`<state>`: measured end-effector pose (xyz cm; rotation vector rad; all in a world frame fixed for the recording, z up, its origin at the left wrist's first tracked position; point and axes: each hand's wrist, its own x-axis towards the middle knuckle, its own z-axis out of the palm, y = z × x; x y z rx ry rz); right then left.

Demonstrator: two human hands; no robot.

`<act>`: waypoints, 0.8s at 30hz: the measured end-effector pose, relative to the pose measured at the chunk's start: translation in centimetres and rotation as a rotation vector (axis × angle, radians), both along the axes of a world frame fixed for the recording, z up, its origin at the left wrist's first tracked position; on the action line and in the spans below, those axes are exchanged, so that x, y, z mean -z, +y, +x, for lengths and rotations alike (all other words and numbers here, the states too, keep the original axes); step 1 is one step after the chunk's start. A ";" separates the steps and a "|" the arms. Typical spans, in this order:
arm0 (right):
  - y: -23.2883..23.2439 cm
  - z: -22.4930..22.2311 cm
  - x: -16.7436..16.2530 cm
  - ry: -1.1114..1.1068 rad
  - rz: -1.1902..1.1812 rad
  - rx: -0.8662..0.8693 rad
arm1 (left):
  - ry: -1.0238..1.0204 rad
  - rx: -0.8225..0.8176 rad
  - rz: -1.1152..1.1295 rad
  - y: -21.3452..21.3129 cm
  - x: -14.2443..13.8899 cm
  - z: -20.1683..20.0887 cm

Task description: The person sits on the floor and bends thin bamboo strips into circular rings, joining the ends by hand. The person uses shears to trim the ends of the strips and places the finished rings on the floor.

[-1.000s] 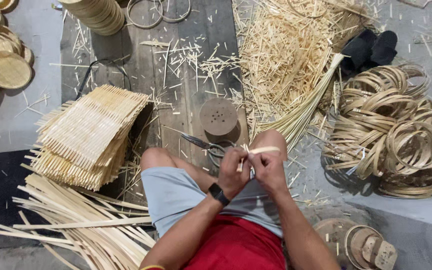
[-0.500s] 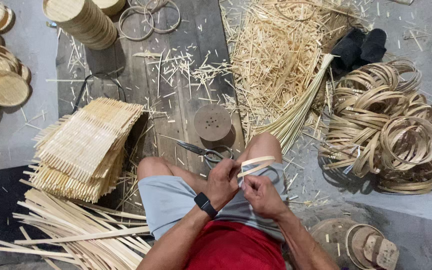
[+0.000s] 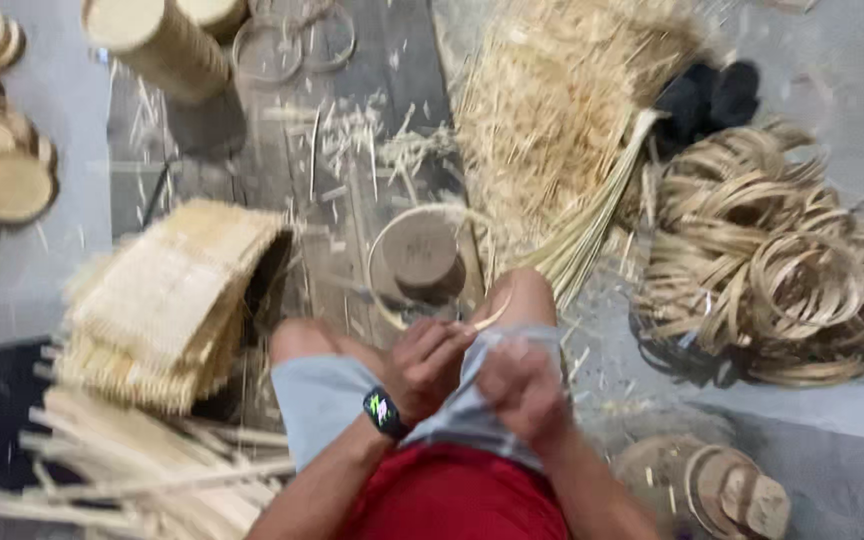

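The thin strip (image 3: 422,215) we are working is bent into a loop that arcs out from our hands over the round wooden block (image 3: 420,252) on the dark board (image 3: 282,160), its ends coming back to our knees. We judge it light and springy, flexible enough to curve but likely to spring open if let go, and brittle at a sharp kink; its edges may be splintery. The best place to hold is where the ends meet, close to the overlap. Our left hand (image 3: 430,362) is pinching that end of the strip between thumb and fingers, and our right hand (image 3: 522,388) is closed just beside it, though blur hides whether its grip is on the strip or on the grey shorts. Around us lie a stack of woven mats (image 3: 167,300), long flat slats (image 3: 152,470), a heap of shavings (image 3: 552,110), coiled hoops (image 3: 772,270) and round lids (image 3: 2,180).
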<state>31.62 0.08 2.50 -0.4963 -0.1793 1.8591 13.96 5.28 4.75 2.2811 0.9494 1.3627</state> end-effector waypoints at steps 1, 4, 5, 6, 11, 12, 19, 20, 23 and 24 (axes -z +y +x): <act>0.1 0.1 -0.2 -0.050 0.057 -0.020 | 0.037 0.004 0.055 0.6 -0.4 -0.2; 0.1 0.6 0.1 0.024 -0.063 0.043 | 0.033 0.081 0.065 1.2 -0.9 -0.4; 0.0 0.9 0.4 0.088 -0.147 0.093 | 0.024 0.087 0.059 1.4 -0.9 -0.4; -0.2 1.1 0.8 -0.150 -0.047 0.068 | 0.014 0.089 0.041 1.4 -0.9 -0.2; -0.2 2.1 1.5 -1.336 0.548 -0.118 | -0.040 0.072 0.068 0.9 -0.5 0.4; 0.3 2.3 1.3 -0.891 0.456 -0.035 | -0.056 0.070 0.053 0.7 -0.5 0.6; 0.5 0.4 -0.8 -0.803 0.500 0.061 | -0.113 0.008 0.088 1.0 -0.7 0.3; 0.2 0.0 -0.7 -1.367 0.771 0.015 | -0.061 0.004 0.088 1.1 -0.7 0.0; 0.0 0.2 0.1 -0.983 0.387 -0.181 | 0.015 0.013 0.067 0.7 -0.4 -0.5; 0.1 0.9 0.6 -0.619 0.210 -0.074 | -0.010 0.045 0.037 0.1 -0.2 -0.4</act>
